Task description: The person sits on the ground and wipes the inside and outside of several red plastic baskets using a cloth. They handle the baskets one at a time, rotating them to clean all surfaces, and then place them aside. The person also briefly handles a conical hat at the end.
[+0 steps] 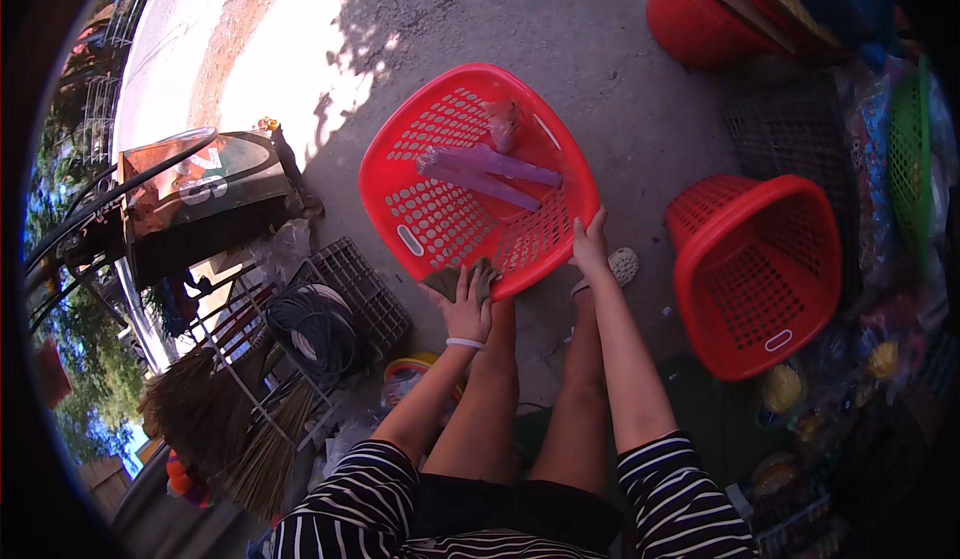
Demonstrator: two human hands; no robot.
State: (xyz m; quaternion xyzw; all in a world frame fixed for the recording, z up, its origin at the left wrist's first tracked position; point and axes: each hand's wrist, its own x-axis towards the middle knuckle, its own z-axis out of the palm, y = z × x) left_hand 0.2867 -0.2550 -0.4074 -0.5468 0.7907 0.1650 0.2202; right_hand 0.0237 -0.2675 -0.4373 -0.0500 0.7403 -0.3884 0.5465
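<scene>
A red plastic laundry basket [442, 240] with a perforated wall is tilted before me, its mouth towards me. My right hand [592, 245] grips its rim at the near right, thumb over the edge. On the near-left rim, my left hand [466, 311] lies with fingers apart over a dark olive cloth [442, 281], pressing it against the plastic. Inside the basket are long purple pieces [487, 170], apparently in clear plastic, and a small crumpled clear plastic bag [503, 125] with something pinkish. What the purple pieces are cannot be told.
Another red basket [757, 281] tilts at the right; a large red tub [705, 18] stands beyond it. At left are a black crate [360, 296], a coil of dark hose or cable [315, 330], straw brooms [217, 416] and a rusty metal cart [210, 176]. Concrete floor [480, 18] lies ahead.
</scene>
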